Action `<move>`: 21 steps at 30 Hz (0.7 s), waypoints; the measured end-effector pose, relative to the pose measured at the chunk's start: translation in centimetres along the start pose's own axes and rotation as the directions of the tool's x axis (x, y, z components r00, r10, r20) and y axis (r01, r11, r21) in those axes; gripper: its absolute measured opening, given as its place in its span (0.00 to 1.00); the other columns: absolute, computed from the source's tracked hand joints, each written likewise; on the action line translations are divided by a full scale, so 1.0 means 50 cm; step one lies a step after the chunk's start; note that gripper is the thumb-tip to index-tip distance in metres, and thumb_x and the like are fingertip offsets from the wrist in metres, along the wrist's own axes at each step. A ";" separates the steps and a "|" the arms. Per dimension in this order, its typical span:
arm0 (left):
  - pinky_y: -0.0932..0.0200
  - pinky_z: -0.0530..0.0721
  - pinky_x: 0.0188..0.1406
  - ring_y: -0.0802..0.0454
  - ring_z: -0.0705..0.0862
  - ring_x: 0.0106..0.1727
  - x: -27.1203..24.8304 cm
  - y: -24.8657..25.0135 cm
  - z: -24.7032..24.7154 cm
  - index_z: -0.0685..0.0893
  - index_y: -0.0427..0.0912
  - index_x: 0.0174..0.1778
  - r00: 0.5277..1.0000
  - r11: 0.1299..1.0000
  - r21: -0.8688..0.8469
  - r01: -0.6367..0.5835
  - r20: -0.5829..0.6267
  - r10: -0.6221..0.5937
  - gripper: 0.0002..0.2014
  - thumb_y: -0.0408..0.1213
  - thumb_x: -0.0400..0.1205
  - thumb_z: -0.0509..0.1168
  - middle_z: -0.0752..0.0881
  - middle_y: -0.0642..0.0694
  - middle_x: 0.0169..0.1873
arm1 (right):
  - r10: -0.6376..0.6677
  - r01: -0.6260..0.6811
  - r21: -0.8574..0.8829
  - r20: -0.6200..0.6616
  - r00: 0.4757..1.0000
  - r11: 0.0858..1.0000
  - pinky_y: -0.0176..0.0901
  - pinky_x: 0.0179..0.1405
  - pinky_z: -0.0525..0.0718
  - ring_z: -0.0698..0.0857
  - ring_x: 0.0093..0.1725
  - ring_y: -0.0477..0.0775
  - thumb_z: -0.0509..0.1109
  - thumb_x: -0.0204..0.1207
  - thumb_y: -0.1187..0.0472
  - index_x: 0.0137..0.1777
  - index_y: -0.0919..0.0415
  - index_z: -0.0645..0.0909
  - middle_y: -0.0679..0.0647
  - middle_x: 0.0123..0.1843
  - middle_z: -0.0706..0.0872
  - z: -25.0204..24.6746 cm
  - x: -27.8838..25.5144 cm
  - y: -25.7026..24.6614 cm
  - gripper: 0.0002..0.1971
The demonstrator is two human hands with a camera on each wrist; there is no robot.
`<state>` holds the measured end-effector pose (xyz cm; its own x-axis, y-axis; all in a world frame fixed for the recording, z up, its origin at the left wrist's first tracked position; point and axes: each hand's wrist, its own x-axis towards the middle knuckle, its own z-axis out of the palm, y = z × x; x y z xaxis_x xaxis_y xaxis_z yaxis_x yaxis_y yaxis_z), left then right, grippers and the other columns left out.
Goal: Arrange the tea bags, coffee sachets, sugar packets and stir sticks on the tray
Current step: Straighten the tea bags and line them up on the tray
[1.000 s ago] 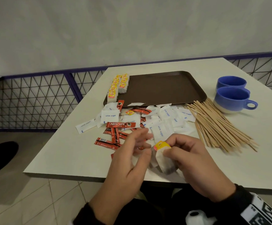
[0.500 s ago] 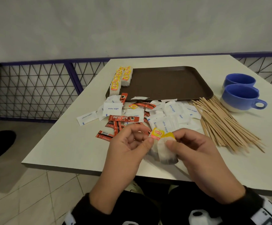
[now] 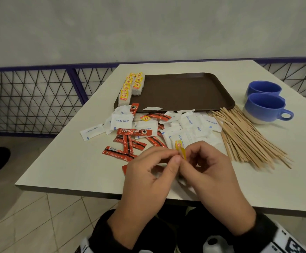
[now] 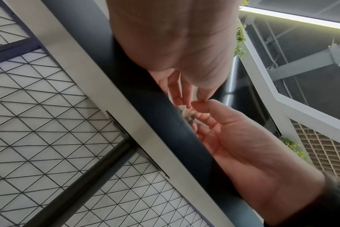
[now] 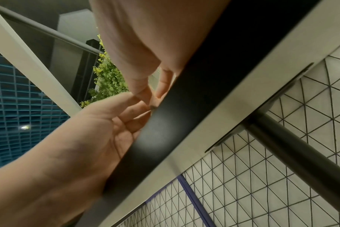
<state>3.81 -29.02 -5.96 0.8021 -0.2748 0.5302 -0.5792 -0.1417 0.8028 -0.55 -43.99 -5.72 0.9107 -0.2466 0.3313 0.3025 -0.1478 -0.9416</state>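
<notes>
Both hands meet above the table's near edge and pinch a small stack of tea bags (image 3: 179, 146) by the yellow tags. My left hand (image 3: 176, 157) pinches from the left, my right hand (image 3: 186, 158) from the right. The left wrist view shows the bags' (image 4: 185, 113) grey paper between the fingertips of my left hand (image 4: 201, 98); my right hand (image 5: 145, 98) shows in its own wrist view. The brown tray (image 3: 185, 92) carries two rows of tea bags (image 3: 132, 86) along its left edge. Red coffee sachets (image 3: 134, 132), white sugar packets (image 3: 188, 123) and wooden stir sticks (image 3: 243, 136) lie loose in front of the tray.
Two blue cups (image 3: 263, 106) stand right of the tray, beside the stir sticks. One sugar packet (image 3: 153, 108) lies on the tray's front rim. A wire-mesh railing (image 3: 39, 99) runs behind and left of the white table (image 3: 66, 161).
My left hand has closed onto the tea bags that my right hand held. The hands have drawn together, the tags now stand edge-on and the bags' bodies are mostly hidden.
</notes>
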 end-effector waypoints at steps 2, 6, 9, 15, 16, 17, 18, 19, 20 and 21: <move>0.58 0.90 0.48 0.50 0.90 0.55 -0.001 0.004 -0.004 0.93 0.50 0.54 0.999 0.996 -0.077 0.052 -0.007 -0.053 0.09 0.46 0.81 0.72 0.91 0.56 0.49 | -0.001 0.000 0.022 0.056 0.998 1.000 0.52 0.36 0.82 0.81 0.34 0.54 0.81 0.76 0.63 0.43 0.53 0.86 0.51 0.34 0.84 0.002 -0.002 -0.006 0.07; 0.53 0.92 0.49 0.49 0.92 0.52 0.003 0.007 -0.008 0.94 0.50 0.51 0.984 0.962 -0.213 0.171 -0.015 -0.179 0.06 0.39 0.80 0.75 0.93 0.51 0.46 | -0.013 0.013 0.005 0.114 0.993 1.000 0.43 0.39 0.83 0.84 0.40 0.52 0.80 0.72 0.59 0.49 0.51 0.88 0.50 0.42 0.87 -0.003 -0.003 -0.012 0.07; 0.47 0.92 0.50 0.46 0.92 0.47 0.006 0.001 -0.008 0.94 0.47 0.48 0.979 0.948 -0.259 0.186 -0.032 -0.201 0.07 0.32 0.80 0.74 0.94 0.46 0.43 | -0.012 0.006 0.087 0.069 0.998 0.996 0.39 0.38 0.82 0.84 0.38 0.49 0.80 0.74 0.65 0.47 0.56 0.89 0.52 0.39 0.88 -0.005 -0.001 -0.009 0.05; 0.50 0.91 0.54 0.46 0.92 0.51 0.004 0.003 -0.016 0.94 0.44 0.52 0.979 0.933 -0.299 0.203 0.027 -0.204 0.09 0.36 0.77 0.73 0.94 0.46 0.46 | 0.019 -0.017 0.194 -0.009 1.000 0.981 0.35 0.33 0.81 0.81 0.33 0.48 0.79 0.71 0.63 0.47 0.63 0.89 0.59 0.35 0.85 -0.012 0.008 -0.006 0.06; 0.51 0.91 0.54 0.46 0.92 0.52 0.004 0.002 -0.017 0.94 0.43 0.53 0.979 0.935 -0.290 0.201 0.039 -0.199 0.09 0.36 0.77 0.73 0.94 0.46 0.47 | 0.023 -0.023 0.195 0.004 1.000 0.981 0.37 0.33 0.81 0.81 0.34 0.51 0.79 0.72 0.63 0.47 0.63 0.89 0.62 0.36 0.85 -0.012 0.007 -0.005 0.06; 0.51 0.90 0.55 0.46 0.92 0.53 0.004 0.002 -0.018 0.94 0.42 0.53 0.980 0.938 -0.283 0.199 0.047 -0.193 0.10 0.36 0.78 0.73 0.94 0.46 0.48 | 0.025 -0.027 0.192 0.014 1.000 0.981 0.37 0.33 0.81 0.82 0.35 0.53 0.79 0.72 0.63 0.47 0.63 0.90 0.64 0.36 0.85 -0.012 0.006 -0.004 0.06; 0.51 0.90 0.56 0.46 0.91 0.54 0.004 0.001 -0.018 0.94 0.42 0.54 0.981 0.942 -0.275 0.194 0.051 -0.187 0.10 0.36 0.78 0.73 0.94 0.46 0.49 | 0.024 -0.027 0.187 0.019 1.000 0.982 0.38 0.33 0.81 0.82 0.35 0.54 0.79 0.73 0.63 0.47 0.63 0.90 0.64 0.36 0.86 -0.012 0.006 -0.004 0.05; 0.51 0.90 0.56 0.46 0.91 0.55 0.003 -0.001 -0.018 0.94 0.41 0.54 0.982 0.944 -0.271 0.190 0.054 -0.182 0.11 0.36 0.78 0.74 0.94 0.46 0.49 | 0.023 -0.027 0.184 0.022 0.999 0.983 0.37 0.33 0.81 0.83 0.35 0.54 0.79 0.73 0.63 0.47 0.63 0.90 0.62 0.36 0.86 -0.013 0.006 -0.003 0.05; 0.51 0.90 0.57 0.45 0.91 0.55 0.003 -0.001 -0.018 0.94 0.41 0.54 0.982 0.945 -0.268 0.188 0.057 -0.179 0.11 0.35 0.77 0.74 0.94 0.46 0.49 | 0.024 -0.028 0.189 0.026 0.999 0.982 0.36 0.33 0.81 0.83 0.35 0.52 0.79 0.73 0.64 0.47 0.64 0.90 0.60 0.35 0.87 -0.014 0.006 -0.003 0.05; 0.51 0.90 0.56 0.45 0.91 0.56 0.004 -0.001 -0.018 0.94 0.41 0.55 0.981 0.945 -0.267 0.192 0.062 -0.182 0.11 0.36 0.77 0.75 0.94 0.46 0.50 | 0.027 -0.033 0.202 0.031 0.999 0.979 0.35 0.33 0.82 0.84 0.34 0.50 0.78 0.74 0.65 0.46 0.66 0.90 0.58 0.34 0.88 -0.015 0.007 -0.005 0.04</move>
<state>4.11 -28.20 -5.64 0.8834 -0.3031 0.3573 -0.3543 0.0669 0.9327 -0.52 -44.76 -5.36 0.9269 -0.2210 0.3034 0.3228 0.0565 -0.9448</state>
